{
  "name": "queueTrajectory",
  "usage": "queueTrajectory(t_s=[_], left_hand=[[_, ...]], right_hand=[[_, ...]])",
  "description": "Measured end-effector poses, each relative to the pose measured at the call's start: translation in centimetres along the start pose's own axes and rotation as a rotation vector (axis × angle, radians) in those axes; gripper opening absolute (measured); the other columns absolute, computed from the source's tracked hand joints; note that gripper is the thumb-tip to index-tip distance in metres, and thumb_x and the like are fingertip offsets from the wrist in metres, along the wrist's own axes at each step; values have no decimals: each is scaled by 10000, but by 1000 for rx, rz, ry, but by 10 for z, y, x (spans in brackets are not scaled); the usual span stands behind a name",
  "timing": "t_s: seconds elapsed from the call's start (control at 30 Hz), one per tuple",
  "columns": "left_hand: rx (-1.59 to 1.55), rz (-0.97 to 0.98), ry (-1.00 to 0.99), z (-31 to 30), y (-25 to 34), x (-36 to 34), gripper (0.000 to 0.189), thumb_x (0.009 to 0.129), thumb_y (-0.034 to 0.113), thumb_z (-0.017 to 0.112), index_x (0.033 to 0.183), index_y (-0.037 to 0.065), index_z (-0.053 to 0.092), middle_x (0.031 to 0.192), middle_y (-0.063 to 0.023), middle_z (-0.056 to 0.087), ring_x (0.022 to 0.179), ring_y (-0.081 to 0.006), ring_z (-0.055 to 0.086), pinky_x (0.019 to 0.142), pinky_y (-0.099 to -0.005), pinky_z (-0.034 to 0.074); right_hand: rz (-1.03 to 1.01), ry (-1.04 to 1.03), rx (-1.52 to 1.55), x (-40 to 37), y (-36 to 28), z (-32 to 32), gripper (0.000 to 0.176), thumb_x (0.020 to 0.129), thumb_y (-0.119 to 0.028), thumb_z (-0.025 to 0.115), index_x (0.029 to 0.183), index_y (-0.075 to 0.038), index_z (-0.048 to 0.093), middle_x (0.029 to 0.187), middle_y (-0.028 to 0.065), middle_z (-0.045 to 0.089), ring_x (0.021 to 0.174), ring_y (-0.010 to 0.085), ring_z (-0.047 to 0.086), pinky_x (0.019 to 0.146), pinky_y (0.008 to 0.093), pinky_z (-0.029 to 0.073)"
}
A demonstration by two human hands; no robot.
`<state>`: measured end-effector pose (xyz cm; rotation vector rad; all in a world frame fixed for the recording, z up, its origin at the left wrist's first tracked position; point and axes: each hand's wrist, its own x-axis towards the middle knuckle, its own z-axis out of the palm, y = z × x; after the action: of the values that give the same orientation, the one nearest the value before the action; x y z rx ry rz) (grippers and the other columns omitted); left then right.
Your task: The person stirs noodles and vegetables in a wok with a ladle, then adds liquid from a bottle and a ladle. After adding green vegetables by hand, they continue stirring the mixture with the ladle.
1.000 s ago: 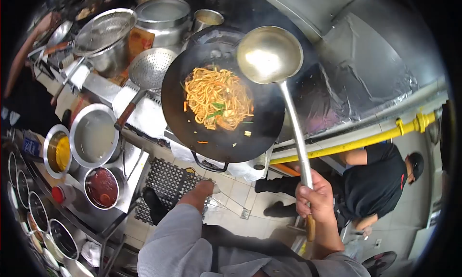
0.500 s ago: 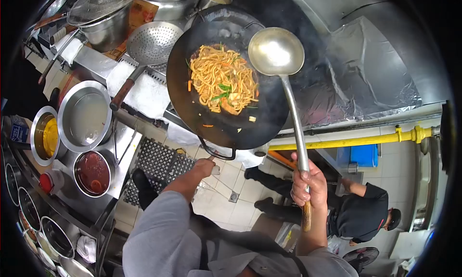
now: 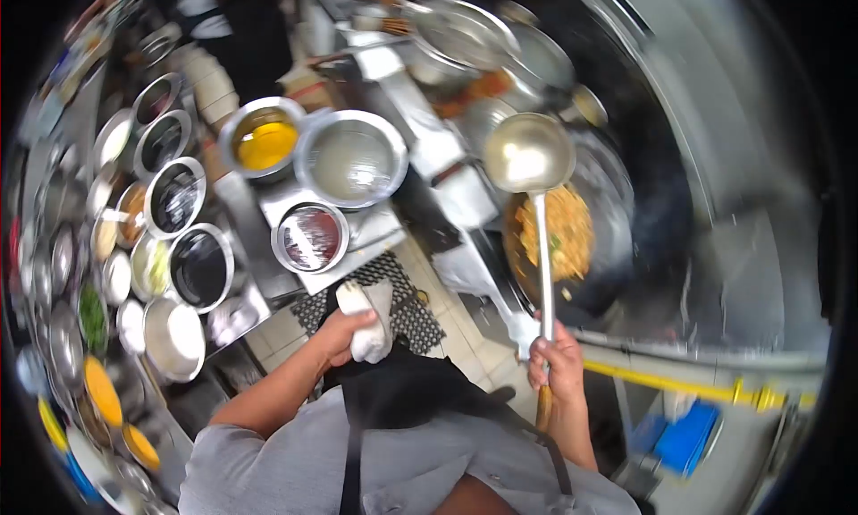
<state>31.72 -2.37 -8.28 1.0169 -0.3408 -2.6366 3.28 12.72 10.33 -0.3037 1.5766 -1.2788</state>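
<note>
My right hand (image 3: 560, 365) is closed around the handle of a long metal ladle (image 3: 530, 154), its bowl raised over the near side of a dark wok (image 3: 617, 218). Stir-fried noodles (image 3: 570, 227) with bits of green lie in the wok, partly hidden behind the ladle. In front of my apron, my left hand (image 3: 340, 334) grips a folded white cloth (image 3: 374, 329). Beyond that cloth stands a metal pot of dark red liquid (image 3: 310, 238). Motion blurs the wok and the ladle's bowl somewhat.
A large basin of cloudy liquid (image 3: 351, 160) and a pot of yellow oil (image 3: 264, 145) stand on the left metal counter. Several ingredient bowls, one with dark liquid (image 3: 200, 266), fill the far left. A yellow pipe (image 3: 661, 381) runs below the stove. Another person (image 3: 246, 32) stands at the back.
The view has swung left, bringing the ingredient bowls in. My left hand has moved from beside the wok's handle to in front of my body. My right hand keeps hold of the ladle.
</note>
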Motion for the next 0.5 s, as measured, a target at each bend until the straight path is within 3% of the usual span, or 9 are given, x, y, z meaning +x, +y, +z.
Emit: queueTrajectory(t_s=[0.07, 0.13, 0.17, 0.27, 0.33, 0.4, 0.43, 0.5], left_hand=[[-134, 128, -21, 4, 33, -32, 536, 742, 223, 713, 1159, -7, 468, 998, -167, 601, 919, -367, 615, 886, -496, 488], [-345, 158, -196, -9, 48, -48, 530, 772, 205, 680, 1207, 13, 446, 1048, -175, 589, 1005, -372, 589, 906, -487, 469], [-410, 306, -276, 6, 61, -61, 606, 764, 228, 657, 1275, 38, 393, 1173, -182, 536, 1137, -370, 509, 984, -505, 403], [-532, 284, -426, 2, 83, -79, 656, 757, 233, 629, 1316, 42, 345, 1267, -177, 472, 1198, -373, 452, 1007, -500, 386], [-580, 266, -367, -14, 81, -79, 601, 760, 251, 596, 1283, 38, 390, 1206, -184, 528, 1104, -364, 528, 946, -492, 437], [-612, 278, -514, -52, 71, -72, 543, 760, 274, 590, 1222, 34, 440, 1050, -169, 594, 933, -334, 597, 851, -488, 484], [-648, 300, -450, -46, 79, -83, 479, 763, 295, 582, 1150, 32, 485, 888, -137, 602, 776, -296, 602, 729, -458, 504], [-659, 380, -433, -56, 85, -94, 462, 762, 293, 584, 1132, 32, 491, 870, -127, 589, 762, -282, 594, 705, -438, 500]], right_hand=[[125, -260, -40, 33, -10, 46, 398, 869, -55, 534, 1258, -54, 449, 602, 39, 458, 350, 103, 389, 305, 245, 314], [108, -471, -222, 81, -1, 99, 375, 884, -70, 536, 1249, -19, 468, 609, 37, 475, 370, 96, 400, 330, 235, 314], [90, -521, -304, 102, -2, 142, 368, 884, -75, 543, 1241, -10, 478, 599, 27, 476, 378, 94, 413, 338, 234, 311], [-18, -577, -568, 188, 22, 252, 196, 869, -93, 559, 1045, -8, 568, 525, 8, 480, 376, 96, 437, 340, 258, 329], [-171, -569, -694, 238, 46, 309, 175, 817, -81, 572, 979, -16, 590, 510, 19, 485, 359, 115, 443, 339, 273, 349], [-164, -532, -679, 279, 71, 350, 162, 793, -66, 564, 938, -5, 601, 507, 36, 494, 351, 135, 456, 331, 298, 360], [-129, -481, -739, 290, 75, 365, 158, 785, -61, 559, 925, -4, 603, 510, 46, 499, 353, 143, 465, 328, 311, 366], [-79, -427, -799, 305, 86, 384, 121, 779, -58, 559, 874, 6, 598, 522, 72, 515, 364, 162, 491, 326, 335, 379]])
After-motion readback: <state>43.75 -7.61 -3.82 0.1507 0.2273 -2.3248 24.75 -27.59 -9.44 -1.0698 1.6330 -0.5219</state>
